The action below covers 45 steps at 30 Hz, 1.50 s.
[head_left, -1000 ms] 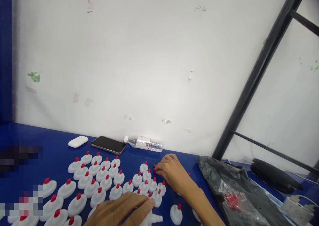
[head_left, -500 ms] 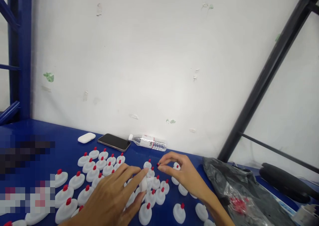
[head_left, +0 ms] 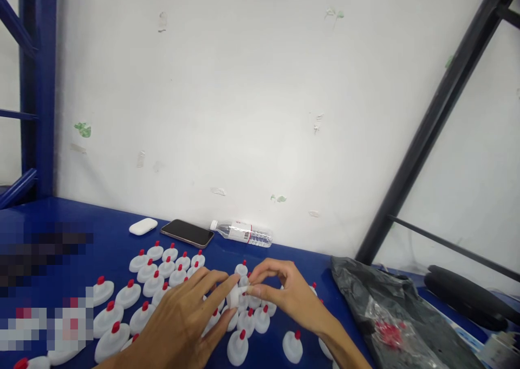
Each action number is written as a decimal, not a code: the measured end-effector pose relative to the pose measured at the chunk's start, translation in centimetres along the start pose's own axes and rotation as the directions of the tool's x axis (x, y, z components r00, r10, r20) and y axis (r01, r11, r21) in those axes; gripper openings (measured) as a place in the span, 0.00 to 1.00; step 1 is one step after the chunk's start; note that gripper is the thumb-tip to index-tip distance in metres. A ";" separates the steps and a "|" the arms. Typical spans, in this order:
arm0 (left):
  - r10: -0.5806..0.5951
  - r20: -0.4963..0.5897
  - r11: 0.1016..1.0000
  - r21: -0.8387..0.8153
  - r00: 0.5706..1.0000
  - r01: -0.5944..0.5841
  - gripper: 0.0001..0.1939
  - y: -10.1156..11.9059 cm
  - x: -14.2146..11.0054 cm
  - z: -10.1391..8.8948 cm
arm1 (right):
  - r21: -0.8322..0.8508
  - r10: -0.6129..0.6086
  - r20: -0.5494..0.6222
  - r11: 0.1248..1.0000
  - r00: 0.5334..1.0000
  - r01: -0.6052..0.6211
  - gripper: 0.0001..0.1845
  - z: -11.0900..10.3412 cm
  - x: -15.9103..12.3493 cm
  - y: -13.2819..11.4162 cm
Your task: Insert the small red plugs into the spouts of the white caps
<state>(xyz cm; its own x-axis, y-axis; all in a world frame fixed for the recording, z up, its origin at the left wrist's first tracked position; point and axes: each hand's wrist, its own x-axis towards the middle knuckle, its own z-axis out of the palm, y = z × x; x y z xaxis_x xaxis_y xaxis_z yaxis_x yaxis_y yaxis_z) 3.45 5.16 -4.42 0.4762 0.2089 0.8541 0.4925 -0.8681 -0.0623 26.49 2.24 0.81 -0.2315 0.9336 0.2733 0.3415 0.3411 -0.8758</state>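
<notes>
My left hand (head_left: 184,312) is closed in a pinch, gripping a white plastic nozzle cap (head_left: 233,297) by its edge, its spout turned right. My right hand (head_left: 280,290) pinches at the tip of that spout. The small red cap between its fingertips is mostly hidden now. Under and around both hands stand white nozzle caps with red tips, such as one in front (head_left: 238,348) and one at the right (head_left: 292,347). Some are covered by my hands.
Many more red-tipped white caps (head_left: 129,294) stand at the left on the blue table (head_left: 109,222). Along the wall lie a white case (head_left: 143,226), a phone (head_left: 187,233) and a clear bottle (head_left: 244,232). A dark plastic bag (head_left: 365,287) with a clear bag of red pieces (head_left: 389,334) lies right.
My right hand has moved left and slightly down, bringing the small red cap to the white nozzle cap's spout. My left hand keeps its hold, almost unmoved.
</notes>
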 end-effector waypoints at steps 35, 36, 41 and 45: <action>0.029 0.014 0.985 -0.173 0.999 -0.026 0.19 0.1 -1.7 0.3 | -0.314 -0.141 0.115 0.934 0.983 0.170 0.26 2.9 -1.9 0.6; 0.004 0.011 0.979 -0.203 1.000 -0.001 0.18 0.1 -1.5 0.2 | -0.306 -0.147 0.120 0.935 0.982 0.177 0.26 2.9 -1.9 0.6; -0.024 -0.031 0.964 -0.265 0.999 0.015 0.16 0.2 -1.0 -0.2 | -0.313 -0.143 0.136 0.933 0.980 0.180 0.26 3.0 -2.1 0.7; -0.045 -0.040 0.960 -0.277 0.998 0.032 0.15 0.4 -0.9 -0.4 | -0.295 -0.140 0.152 0.938 0.978 0.180 0.25 3.1 -2.1 1.2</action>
<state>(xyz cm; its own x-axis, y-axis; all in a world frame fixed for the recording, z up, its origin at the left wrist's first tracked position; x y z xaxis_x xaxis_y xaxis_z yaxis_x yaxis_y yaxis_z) 2.92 4.42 -5.00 0.4243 0.2292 0.8760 0.2866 -0.9517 0.1102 24.52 0.38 -2.00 -0.4127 0.8490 0.3300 0.5475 0.5208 -0.6550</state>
